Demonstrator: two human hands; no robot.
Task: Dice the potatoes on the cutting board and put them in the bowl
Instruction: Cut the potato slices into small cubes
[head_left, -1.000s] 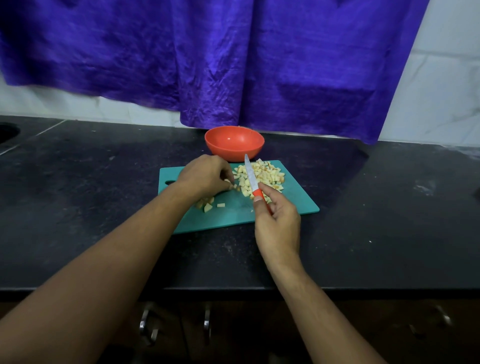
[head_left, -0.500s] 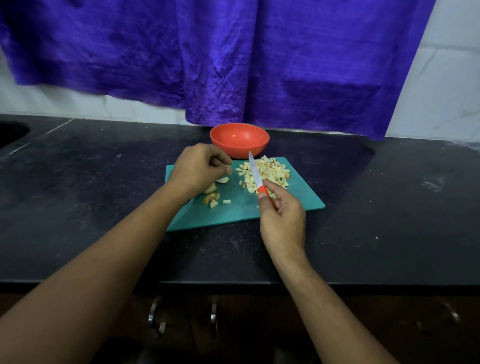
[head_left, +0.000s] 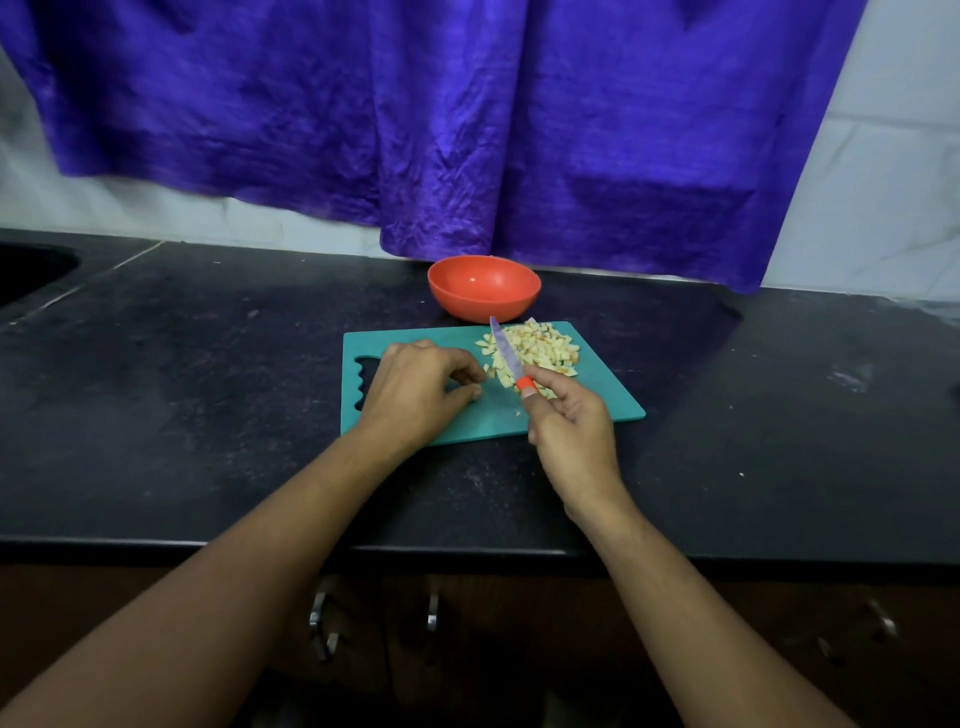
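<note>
Curled over the left half of the teal cutting board (head_left: 597, 410), our left hand (head_left: 415, 387) has fingertips and thumb drawn close; whether they pinch anything we cannot tell. Just past the board's far edge sits the orange bowl (head_left: 484, 287). The knife (head_left: 506, 356) slants into the left side of the diced potatoes (head_left: 545, 347), heaped on the board's far right part. Our right hand (head_left: 571, 431) clasps its orange handle.
</note>
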